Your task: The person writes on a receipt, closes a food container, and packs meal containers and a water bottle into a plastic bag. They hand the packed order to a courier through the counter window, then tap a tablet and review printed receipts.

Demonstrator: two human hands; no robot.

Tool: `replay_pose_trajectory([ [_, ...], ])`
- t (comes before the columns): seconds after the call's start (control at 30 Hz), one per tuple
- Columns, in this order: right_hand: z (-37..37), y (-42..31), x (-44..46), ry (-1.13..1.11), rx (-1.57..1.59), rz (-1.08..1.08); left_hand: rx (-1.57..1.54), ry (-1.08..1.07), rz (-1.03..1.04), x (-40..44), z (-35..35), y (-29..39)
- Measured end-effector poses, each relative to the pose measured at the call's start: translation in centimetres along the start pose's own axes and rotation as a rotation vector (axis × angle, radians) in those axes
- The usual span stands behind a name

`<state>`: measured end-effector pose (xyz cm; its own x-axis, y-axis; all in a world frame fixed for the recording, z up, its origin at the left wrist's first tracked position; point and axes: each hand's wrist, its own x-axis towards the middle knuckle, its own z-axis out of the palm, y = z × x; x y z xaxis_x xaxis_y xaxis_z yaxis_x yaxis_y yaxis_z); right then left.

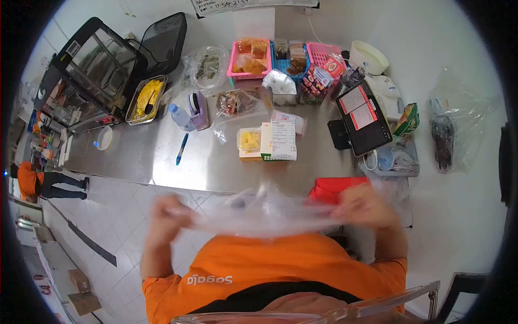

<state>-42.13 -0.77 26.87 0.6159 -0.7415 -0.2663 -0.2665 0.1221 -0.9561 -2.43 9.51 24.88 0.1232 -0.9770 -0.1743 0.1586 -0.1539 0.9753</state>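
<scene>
A clear plastic bag (264, 213), smeared by motion, is stretched sideways in front of my orange shirt. My left hand (171, 211) grips its end at the left of the view, and my right hand (367, 206) grips the other end. Both hands are blurred, with fingers closed on the plastic. Beyond the bag, on the steel counter (216, 167), stands a white and green food box (267, 141). A receipt (283, 139) lies over its right part, and a small clear tub of yellow food (249, 140) sits on its left.
Pink basket (251, 75), blue basket (286, 67) and packets line the back. A tablet (362, 117) stands right, above a red pouch (334, 189). Left are a pen (182, 148), a bottle (181, 117), a tray of yellow food (147, 101) and a display warmer (89, 75). Another person (46, 181) stands far left.
</scene>
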Motion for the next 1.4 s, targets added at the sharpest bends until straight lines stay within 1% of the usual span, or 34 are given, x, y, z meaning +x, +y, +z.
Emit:
replay_pose_trajectory([
  [0.03, -1.0, 0.1, -1.0, 0.133, 0.081, 0.034, -0.075, 0.137, 0.063, -0.1, -1.0, 0.5],
  [0.13, -2.0, 0.6, -2.6, -0.02, -0.086, -0.185, -0.05, -0.037, 0.185, -1.7, -1.9, 0.3],
  [0.23, -3.0, 5.2, -1.0, -0.226, 0.016, -0.219, 0.059, -0.13, 0.199, -0.4, -2.8, 0.1],
  [0.27, -2.5, 6.2, 0.2, -0.065, 0.036, -0.206, 0.056, -0.093, 0.172, 0.1, -2.1, -0.1],
  [0.3, -1.6, 6.4, 1.6, 0.094, 0.052, -0.193, 0.187, -0.094, 0.273, 0.9, -1.7, -0.9],
  [0.33, -0.7, 5.6, 3.0, 0.283, -0.383, -0.303, 0.315, -0.091, 0.377, 1.9, -1.1, -2.0],
  [0.37, 0.7, 4.9, 4.3, 0.465, -0.821, -0.406, 0.386, -0.151, 0.43, 2.8, 0.3, -2.7],
  [0.43, 4.3, 5.6, 7.3, 0.272, -0.692, -0.573, 0.573, -0.385, 0.516, 3.9, 4.9, -2.3],
  [0.47, 6.8, 4.8, 8.3, 0.236, -0.763, -0.638, 0.567, -0.537, 0.4, 4.2, 6.8, -2.1],
  [0.5, 8.5, 4.3, 8.9, 0.2, -0.833, -0.703, 0.59, -0.632, 0.487, 4.6, 8.3, -2.2],
  [0.57, 9.2, 6.1, 10.4, 0.152, -0.845, -0.678, 0.776, -0.671, 0.329, 3.9, 9.4, -0.4],
  [0.6, 9.3, 6.7, 10.8, 0.131, -0.85, -0.665, 0.919, -0.416, 0.365, 4.2, 8.7, -1.1],
  [0.67, 8.6, 6.5, 9.7, 0.254, -0.763, -0.671, 1.162, 0.126, 0.426, 5.1, 6.2, -3.2],
  [0.7, 8.4, 6.4, 9.2, 0.307, -0.722, -0.673, 1.107, 0.297, 0.483, 5.5, 5.4, -2.9],
  [0.73, 8.5, 6.5, 9.0, 0.3, -0.703, -0.684, 1.079, 0.47, 0.659, 5.9, 4.6, -3.6],
  [0.77, 8.9, 6.5, 8.8, 0.295, -0.68, -0.693, 1.036, 0.612, 0.688, 5.8, 3.7, -4.9],
  [0.8, 9.2, 6.5, 8.8, 0.293, -0.655, -0.698, 1.1, 0.739, 0.81, 5.7, 3.0, -5.4],
  [0.83, 9.0, 6.5, 8.8, 0.329, -0.596, -0.66, 1.162, 0.866, 0.932, 5.6, 2.3, -5.8],
  [0.9, 8.4, 6.5, 8.6, 0.395, -0.477, -0.578, 1.119, 1.06, 0.859, 6.0, 0.5, -6.0],
  [0.93, 8.2, 6.6, 8.6, 0.407, -0.48, -0.543, 1.033, 0.951, 0.809, 5.9, -0.9, -6.6],
  [1.0, 7.9, 7.2, 9.1, 0.436, -0.483, -0.484, 0.442, 0.687, 0.513, 5.9, -0.5, -8.5],
  [1.03, 7.6, 7.8, 9.6, 0.514, -0.513, -0.514, 0.158, 0.54, 0.363, 5.6, -0.5, -9.1],
  [1.1, 6.6, 9.5, 11.1, 0.679, -0.568, -0.568, -0.616, -0.144, -0.015, 4.0, -1.5, -10.3],
  [1.17, 4.4, 10.7, 12.2, 0.777, -0.565, -0.487, -0.318, -0.207, -0.035, 2.3, -0.6, -10.9],
  [1.2, 3.6, 10.7, 12.4, 0.822, -0.569, -0.443, -0.21, -0.336, -0.103, 2.1, -0.2, -10.5],
  [1.27, 2.7, 10.5, 12.9, 0.892, -0.501, -0.468, 0.002, -0.592, -0.232, 2.0, 0.3, -9.5],
  [1.3, 2.5, 10.3, 13.0, 0.924, -0.469, -0.482, 0.219, -0.582, -0.155, 2.4, 0.1, -10.0],
  [1.37, 2.7, 11.3, 13.8, 0.917, -0.328, -0.535, 0.651, -0.536, 0.004, 3.5, -1.1, -11.7],
  [1.4, 2.9, 11.9, 14.2, 0.91, -0.256, -0.56, 0.452, -0.441, -0.038, 3.6, -1.6, -12.8],
])
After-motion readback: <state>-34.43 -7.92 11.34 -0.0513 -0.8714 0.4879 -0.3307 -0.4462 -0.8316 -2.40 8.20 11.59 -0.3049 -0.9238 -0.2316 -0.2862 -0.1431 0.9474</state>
